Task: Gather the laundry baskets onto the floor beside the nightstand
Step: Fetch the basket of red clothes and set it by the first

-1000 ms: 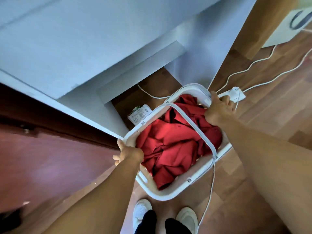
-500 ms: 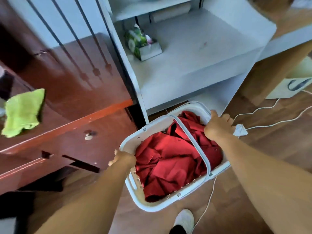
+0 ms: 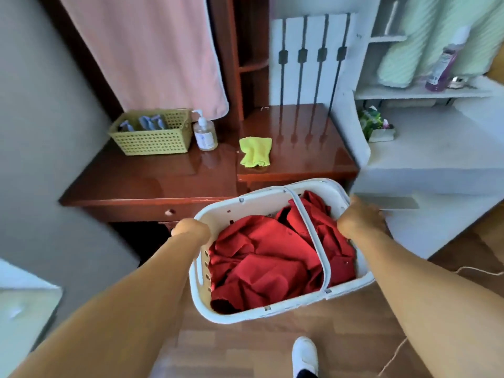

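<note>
We hold the laundry basket [image 3: 275, 309] up over the wooden floor [image 3: 272, 347].
Our left grip [image 3: 191, 230] and right grip [image 3: 360, 221] clamp opposite rims; its long axis runs near-left to far-right, red clothes [image 3: 267, 263] inside, the brown surface [image 3: 163, 175] beyond.

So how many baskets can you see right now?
2. A white plastic laundry basket of red clothes is held at its rim by both hands; a small olive woven basket sits on the dark wooden desk. Others may be out of view.
</note>
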The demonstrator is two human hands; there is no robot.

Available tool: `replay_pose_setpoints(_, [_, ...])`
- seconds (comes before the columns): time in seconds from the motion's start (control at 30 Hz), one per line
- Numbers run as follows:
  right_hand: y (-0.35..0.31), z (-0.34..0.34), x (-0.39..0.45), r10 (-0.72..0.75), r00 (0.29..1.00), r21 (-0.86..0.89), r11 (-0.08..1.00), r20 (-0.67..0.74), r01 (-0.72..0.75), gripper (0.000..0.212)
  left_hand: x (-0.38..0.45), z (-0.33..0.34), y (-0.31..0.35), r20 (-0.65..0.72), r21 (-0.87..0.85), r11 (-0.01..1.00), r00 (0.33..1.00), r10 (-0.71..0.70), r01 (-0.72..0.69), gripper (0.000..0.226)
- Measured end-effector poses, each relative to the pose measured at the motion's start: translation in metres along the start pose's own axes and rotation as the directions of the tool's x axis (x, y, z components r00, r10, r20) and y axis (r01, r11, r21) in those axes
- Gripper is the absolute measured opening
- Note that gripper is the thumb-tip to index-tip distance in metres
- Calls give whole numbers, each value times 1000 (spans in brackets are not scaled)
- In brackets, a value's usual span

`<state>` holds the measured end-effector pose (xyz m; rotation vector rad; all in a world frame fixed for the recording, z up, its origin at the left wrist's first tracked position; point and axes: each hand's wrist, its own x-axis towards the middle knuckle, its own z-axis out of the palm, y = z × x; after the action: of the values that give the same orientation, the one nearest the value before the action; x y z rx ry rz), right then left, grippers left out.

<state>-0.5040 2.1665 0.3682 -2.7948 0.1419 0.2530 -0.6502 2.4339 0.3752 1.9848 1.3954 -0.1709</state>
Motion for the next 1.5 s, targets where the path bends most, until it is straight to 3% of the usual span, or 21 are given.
replay_pose_setpoints(0.13, [-71,22,-42,-104,988,14,995,111,103,52,4,-77,-57,-129,-3,993,985,-115,116,39])
replay_pose_setpoints(0.27, [-156,49,-78,-248,942,26,968,225,249,56,11,-145,-116,-208,-260,938,935,-288,231,40])
replay_pose_setpoints(0.37, [-215,70,-101,-380,880,50,923,286,382,54,11,-183,-155,-276,-288,915,890,-363,284,40])
replay_pose_setpoints(0.57, [-321,100,-162,-623,694,98,765,360,636,53,-18,-230,-230,-423,-385,800,682,-596,461,36])
replay_pose_setpoints(0.77, [-383,129,-265,-772,489,112,573,406,812,37,-85,-246,-323,-417,-622,603,440,-795,500,40])
replay_pose_setpoints(0.87, [-390,140,-325,-805,378,143,486,458,862,37,-131,-244,-373,-402,-715,511,317,-859,477,46])
replay_pose_setpoints(1.07, [-365,167,-498,-829,64,222,223,556,949,39,-268,-228,-495,-332,-867,353,122,-935,351,40])
replay_pose_setpoints(1.17, [-333,176,-591,-805,-31,266,160,593,951,36,-336,-221,-554,-308,-891,292,8,-951,348,34])
replay_pose_setpoints(1.3, [-285,187,-696,-782,-135,326,92,609,941,36,-420,-210,-621,-261,-917,218,-91,-961,333,31])
replay_pose_setpoints(1.43, [-224,199,-815,-724,-296,429,0,623,903,35,-519,-194,-689,-207,-940,125,-240,-949,317,25])
replay_pose_setpoints(1.5, [-199,204,-863,-686,-369,466,-49,627,884,32,-558,-183,-714,-144,-942,32,-316,-938,335,30])
